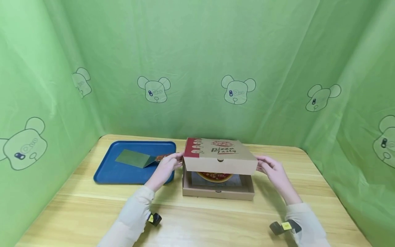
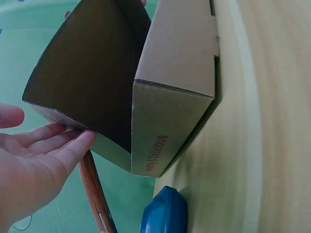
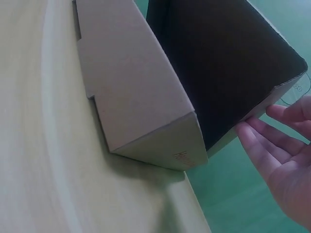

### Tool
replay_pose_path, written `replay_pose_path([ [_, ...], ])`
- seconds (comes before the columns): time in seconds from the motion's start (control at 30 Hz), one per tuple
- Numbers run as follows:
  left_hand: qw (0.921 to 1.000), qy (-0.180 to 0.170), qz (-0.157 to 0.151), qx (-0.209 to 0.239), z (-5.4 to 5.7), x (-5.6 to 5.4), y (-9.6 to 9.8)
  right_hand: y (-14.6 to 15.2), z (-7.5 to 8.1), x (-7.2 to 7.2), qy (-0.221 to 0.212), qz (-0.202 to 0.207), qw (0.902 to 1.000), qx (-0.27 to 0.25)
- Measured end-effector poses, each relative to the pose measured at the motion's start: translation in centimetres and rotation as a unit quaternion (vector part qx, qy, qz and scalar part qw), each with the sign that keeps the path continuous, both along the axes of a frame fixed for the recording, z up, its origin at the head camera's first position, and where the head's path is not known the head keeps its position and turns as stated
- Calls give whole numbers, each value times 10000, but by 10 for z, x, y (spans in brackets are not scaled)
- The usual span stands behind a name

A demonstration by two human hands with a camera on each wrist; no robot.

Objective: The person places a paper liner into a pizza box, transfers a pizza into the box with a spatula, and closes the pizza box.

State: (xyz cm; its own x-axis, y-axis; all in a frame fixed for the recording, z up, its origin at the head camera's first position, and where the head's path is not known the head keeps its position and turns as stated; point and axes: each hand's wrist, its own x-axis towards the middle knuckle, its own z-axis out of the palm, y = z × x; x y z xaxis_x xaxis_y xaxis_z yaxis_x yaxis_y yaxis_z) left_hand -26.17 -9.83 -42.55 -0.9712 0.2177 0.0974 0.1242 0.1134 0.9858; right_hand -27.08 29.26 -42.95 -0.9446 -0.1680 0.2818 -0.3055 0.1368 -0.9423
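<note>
A cardboard pizza box (image 1: 218,193) stands on the table with its printed lid (image 1: 228,146) tilted partly up. Inside, a pizza (image 1: 215,176) shows beneath the lid's front edge, its back part hidden. My left hand (image 1: 166,168) touches the lid's left side with nearly straight fingers (image 2: 73,145), the thumb held apart. On the opposite side, the fingertips (image 3: 248,133) of my right hand (image 1: 273,170) rest against the lid's side wall, with the thumb close to its edge. Both wrist views show the dark inner face of the lid (image 3: 228,58).
Left of the box lies a blue tray (image 1: 108,171). On it is a broad flat blade (image 1: 134,158) that mirrors green, with a wooden handle (image 2: 95,189) partly behind my left hand. Green curtains (image 1: 197,44) enclose the wooden table (image 1: 197,223) at the back and sides.
</note>
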Motion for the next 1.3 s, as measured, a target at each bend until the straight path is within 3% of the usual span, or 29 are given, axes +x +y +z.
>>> replay_pose_path([
  [0.2, 9992, -82, 363, -108, -2, 4, 2, 1, -5, 1, -321, -234, 9976, 560],
  [0.5, 9906, 100, 791, -1109, -5, 9, 6, 1, -9, 3, -542, -381, 9936, 910],
  [0.9, 9830, 163, 678, -1699, -10, 8, 8, 5, -18, 5, -613, -345, 9906, 1173],
  [1.3, 9849, 3, 539, -1647, -14, 8, 8, 4, -20, 5, -527, -463, 9832, 1684],
])
